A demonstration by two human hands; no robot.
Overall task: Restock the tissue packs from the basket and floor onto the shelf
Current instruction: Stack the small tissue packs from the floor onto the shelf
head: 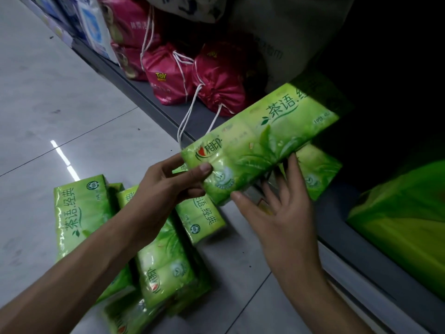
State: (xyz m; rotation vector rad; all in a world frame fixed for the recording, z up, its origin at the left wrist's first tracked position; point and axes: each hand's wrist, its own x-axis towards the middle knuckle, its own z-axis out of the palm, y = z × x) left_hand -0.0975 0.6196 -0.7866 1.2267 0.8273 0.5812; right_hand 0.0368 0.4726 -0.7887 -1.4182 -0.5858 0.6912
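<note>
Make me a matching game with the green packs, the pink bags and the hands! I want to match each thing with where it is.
Things:
1. Long green tissue pack with leaf print
2. Shiny pink drawstring bags
3. Pile of green tissue packs
4. Right hand

Places:
A. lying on the grey tiled floor
B. held up between both hands
C. sitting on the low shelf
D. under the near edge of the held pack

Pairs: 1-B, 2-C, 3-A, 4-D
</note>
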